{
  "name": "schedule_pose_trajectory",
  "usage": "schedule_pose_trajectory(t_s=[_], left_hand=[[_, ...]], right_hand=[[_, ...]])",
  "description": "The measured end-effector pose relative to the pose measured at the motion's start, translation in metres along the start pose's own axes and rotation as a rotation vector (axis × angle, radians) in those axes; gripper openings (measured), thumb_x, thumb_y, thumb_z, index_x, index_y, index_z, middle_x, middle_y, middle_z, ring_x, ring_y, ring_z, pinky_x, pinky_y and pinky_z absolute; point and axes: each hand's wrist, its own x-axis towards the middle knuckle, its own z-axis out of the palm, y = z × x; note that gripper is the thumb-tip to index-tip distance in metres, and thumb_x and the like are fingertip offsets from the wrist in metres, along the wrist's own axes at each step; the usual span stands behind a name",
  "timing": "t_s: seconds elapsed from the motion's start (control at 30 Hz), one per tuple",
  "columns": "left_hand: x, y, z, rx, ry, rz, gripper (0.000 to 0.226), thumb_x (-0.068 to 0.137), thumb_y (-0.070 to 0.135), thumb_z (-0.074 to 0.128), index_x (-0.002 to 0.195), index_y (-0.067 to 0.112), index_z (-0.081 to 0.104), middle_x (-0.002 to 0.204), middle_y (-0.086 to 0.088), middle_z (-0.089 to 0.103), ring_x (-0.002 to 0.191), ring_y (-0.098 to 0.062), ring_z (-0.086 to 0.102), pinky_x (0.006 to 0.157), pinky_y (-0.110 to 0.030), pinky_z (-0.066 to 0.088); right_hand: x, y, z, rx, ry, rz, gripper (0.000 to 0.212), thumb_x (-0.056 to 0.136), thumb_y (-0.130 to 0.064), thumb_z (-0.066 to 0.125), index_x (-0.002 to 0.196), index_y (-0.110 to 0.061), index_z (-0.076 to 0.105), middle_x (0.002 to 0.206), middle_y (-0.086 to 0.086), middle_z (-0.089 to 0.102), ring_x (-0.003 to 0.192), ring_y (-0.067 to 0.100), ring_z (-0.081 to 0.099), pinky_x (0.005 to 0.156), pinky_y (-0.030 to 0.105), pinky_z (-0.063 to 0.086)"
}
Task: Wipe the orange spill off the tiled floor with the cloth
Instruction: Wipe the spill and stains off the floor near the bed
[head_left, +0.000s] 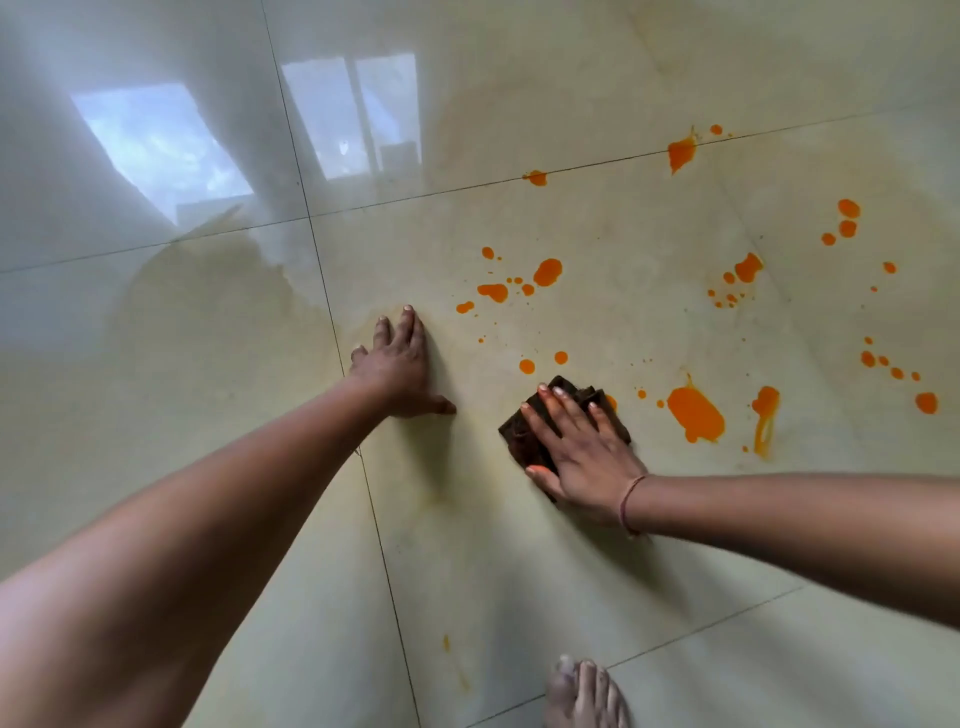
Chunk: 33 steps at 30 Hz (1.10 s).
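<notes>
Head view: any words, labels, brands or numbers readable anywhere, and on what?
None: no readable text in this view.
Cloth under the right hand: plain dark fabric, no tag or print showing.
Floor: bare glossy tiles with orange spill and window reflections, no markings.
Wrist thread: plain, no writing.
Left hand: flat on the tile, holds nothing.

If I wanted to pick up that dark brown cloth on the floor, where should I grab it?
Probably the far edge of the folded dark brown cloth, coming from above. The right hand lies flat across most of it, and only the folded layers past the fingertips stick out, thick enough to pinch. Its right edge sits near an orange puddle, so grabbing there looks messier.
</notes>
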Motion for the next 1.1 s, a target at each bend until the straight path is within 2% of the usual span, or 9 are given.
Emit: schedule_pose_trajectory(t_s=[0.13,0.3,0.4,0.5,0.6,0.7,0.87,1.0,1.1], left_hand=[[-0.002,-0.001,-0.004,0.016,-0.017,-0.008,0.132,0.069,0.066,0.070,0.150,0.011,-0.019,0.158,0.000,-0.024,0.147,-0.030,-0.012,0.112,-0.057,0.026],[-0.001,-0.003,0.000,-0.026,0.005,0.004,0.134,0.067,0.060,0.074,0.150,0.011,-0.018,0.158,-0.001,-0.024,0.147,-0.030,-0.014,0.114,-0.057,0.020],[0.000,-0.005,-0.001,-0.047,0.009,0.004,0.134,0.067,0.060,0.075,0.150,0.012,-0.018,0.158,-0.001,-0.024,0.147,-0.029,-0.014,0.115,-0.056,0.019],[-0.001,-0.004,0.000,-0.055,0.003,0.000,0.134,0.067,0.059,0.075,0.150,0.012,-0.019,0.158,-0.001,-0.025,0.147,-0.029,-0.014,0.116,-0.056,0.018],[-0.002,-0.004,0.000,-0.066,0.021,-0.002,0.135,0.067,0.059,0.075,0.150,0.013,-0.019,0.158,0.000,-0.024,0.147,-0.028,-0.013,0.116,-0.056,0.017],[-0.002,-0.005,-0.001,-0.071,0.015,-0.002,0.134,0.066,0.060,0.075,0.150,0.014,-0.018,0.158,0.002,-0.024,0.147,-0.027,-0.013,0.116,-0.053,0.017],[-0.005,-0.005,-0.015,-0.008,-0.062,-0.004,0.133,0.067,0.053,0.079,0.151,0.013,-0.016,0.159,0.001,-0.023,0.148,-0.027,-0.009,0.115,-0.051,0.027],[-0.001,-0.006,-0.029,0.051,-0.036,-0.045,0.130,0.068,0.051,0.079,0.152,0.011,-0.011,0.160,-0.003,-0.019,0.148,-0.029,-0.004,0.115,-0.058,0.014],[0.019,-0.012,-0.042,-0.009,0.013,-0.094,0.143,0.055,0.056,0.085,0.152,0.012,-0.011,0.159,-0.003,-0.019,0.147,-0.032,-0.008,0.114,-0.061,0.010]], right_hand=[[0.024,-0.011,0.021,0.164,0.214,0.141,0.076,0.088,-0.061,0.022,0.154,-0.023,0.017,0.162,0.010,0.010,0.148,0.022,0.003,0.115,0.058,0.008],[0.121,-0.010,-0.027,0.218,0.316,0.260,0.070,0.094,-0.057,0.026,0.155,-0.026,0.010,0.162,0.009,0.001,0.149,0.024,-0.006,0.116,0.053,-0.004],[0.093,-0.012,-0.007,0.200,0.405,0.181,0.072,0.091,-0.056,0.027,0.154,-0.024,0.017,0.162,0.011,0.010,0.149,0.025,0.005,0.116,0.056,0.006],[0.059,-0.004,0.021,0.157,0.403,0.063,0.072,0.088,-0.053,0.035,0.153,-0.023,0.024,0.160,0.011,0.019,0.147,0.027,0.016,0.112,0.058,0.015],[0.113,-0.003,-0.009,0.173,0.462,0.079,0.072,0.086,-0.053,0.036,0.150,-0.022,0.030,0.157,0.013,0.027,0.146,0.027,0.022,0.111,0.060,0.019],[0.135,-0.006,-0.019,0.196,0.439,0.129,0.072,0.086,-0.052,0.034,0.152,-0.022,0.027,0.158,0.013,0.023,0.147,0.027,0.017,0.113,0.059,0.014],[0.068,-0.002,0.013,0.131,0.430,0.042,0.072,0.088,-0.050,0.037,0.153,-0.021,0.024,0.159,0.013,0.019,0.147,0.028,0.018,0.112,0.058,0.015],[0.082,-0.003,0.004,0.149,0.420,0.052,0.073,0.086,-0.051,0.037,0.151,-0.021,0.028,0.158,0.013,0.023,0.146,0.028,0.021,0.111,0.057,0.011],[0.139,-0.001,-0.026,0.174,0.473,0.068,0.072,0.084,-0.052,0.038,0.148,-0.020,0.036,0.155,0.014,0.030,0.143,0.028,0.027,0.111,0.057,0.016]])
